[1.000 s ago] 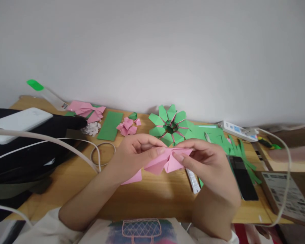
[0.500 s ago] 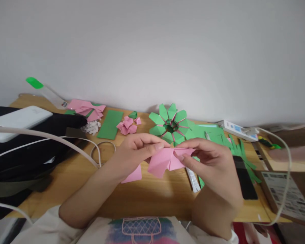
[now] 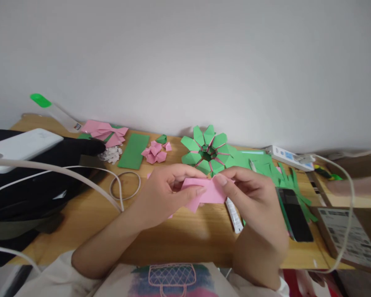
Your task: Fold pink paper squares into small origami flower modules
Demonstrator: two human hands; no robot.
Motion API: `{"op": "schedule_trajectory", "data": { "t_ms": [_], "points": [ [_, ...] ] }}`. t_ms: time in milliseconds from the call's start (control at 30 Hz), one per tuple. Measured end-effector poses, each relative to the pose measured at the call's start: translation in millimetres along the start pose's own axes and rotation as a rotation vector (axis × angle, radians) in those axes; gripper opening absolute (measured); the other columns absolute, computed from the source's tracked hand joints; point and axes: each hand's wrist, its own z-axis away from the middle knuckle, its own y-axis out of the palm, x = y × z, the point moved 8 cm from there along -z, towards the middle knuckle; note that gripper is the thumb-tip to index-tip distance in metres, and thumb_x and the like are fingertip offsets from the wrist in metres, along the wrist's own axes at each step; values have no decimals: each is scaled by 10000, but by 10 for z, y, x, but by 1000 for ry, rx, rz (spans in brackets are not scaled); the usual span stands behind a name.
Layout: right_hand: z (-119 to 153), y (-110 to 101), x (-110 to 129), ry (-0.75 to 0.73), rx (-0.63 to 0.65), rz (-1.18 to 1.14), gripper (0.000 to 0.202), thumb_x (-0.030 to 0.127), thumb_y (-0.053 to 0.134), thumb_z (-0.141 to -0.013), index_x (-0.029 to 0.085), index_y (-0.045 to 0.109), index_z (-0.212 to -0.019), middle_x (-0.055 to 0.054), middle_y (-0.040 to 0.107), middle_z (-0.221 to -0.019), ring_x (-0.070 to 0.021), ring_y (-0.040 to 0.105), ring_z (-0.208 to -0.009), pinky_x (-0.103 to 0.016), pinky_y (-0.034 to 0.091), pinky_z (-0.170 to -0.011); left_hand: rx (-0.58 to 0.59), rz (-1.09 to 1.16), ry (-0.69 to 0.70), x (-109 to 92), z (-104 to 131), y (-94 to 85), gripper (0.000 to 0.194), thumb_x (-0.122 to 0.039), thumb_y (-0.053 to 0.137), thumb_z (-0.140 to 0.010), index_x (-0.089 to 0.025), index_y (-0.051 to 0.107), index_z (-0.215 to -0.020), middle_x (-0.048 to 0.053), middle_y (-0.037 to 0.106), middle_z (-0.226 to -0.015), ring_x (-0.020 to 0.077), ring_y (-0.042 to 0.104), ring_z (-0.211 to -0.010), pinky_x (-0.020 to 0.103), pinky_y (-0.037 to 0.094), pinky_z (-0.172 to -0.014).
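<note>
A folded piece of pink paper [image 3: 214, 194] is held between both hands above the wooden table. My left hand [image 3: 171, 192] pinches its left side, thumb on the near face and fingers behind. On the right side, the thumb of my right hand [image 3: 250, 198] presses the top edge against the fingers. Just beyond the hands sits a ring-shaped green and pink paper flower [image 3: 191, 145]. A white glue tube [image 3: 234, 216] lies beside my right hand. Part of another pink paper is hidden under my left hand.
Left of the flower lie a small pink paper flower [image 3: 154, 152], a green paper sheet [image 3: 134, 151] and stacked pink pieces [image 3: 106, 132]. To the right are a black phone [image 3: 295, 214], green paper strips and a white power strip [image 3: 290, 159]. A cable [image 3: 89, 187] crosses the left side.
My right thumb has moved up to the paper's top edge, and my left thumb has come down onto its face. The loose flaps now lie flatter, with the paper folded more compactly.
</note>
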Motion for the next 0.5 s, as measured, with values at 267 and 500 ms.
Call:
{"op": "schedule_trajectory", "data": {
  "t_ms": [267,500],
  "points": [
    [4,11,-53,9,3,20,221,313,637,-863,191,657,-680,20,567,-585,-87,463,-536,-210,364,-478,-59,-44,18,-16,0,-31,75,-203,671,-767,-186,744,-773,-15,742,-692,81,629,-579,120,456,-485],
    [43,-35,-20,-36,-94,19,158,255,681,-832,217,704,-681,37,604,-554,-79,493,-512,-191,395,-471,-85,31,-35,76,-28,-65,106,-245,656,-765,-162,699,-715,-31,648,-569,55,515,-478,121,361,-417]
  ]
}}
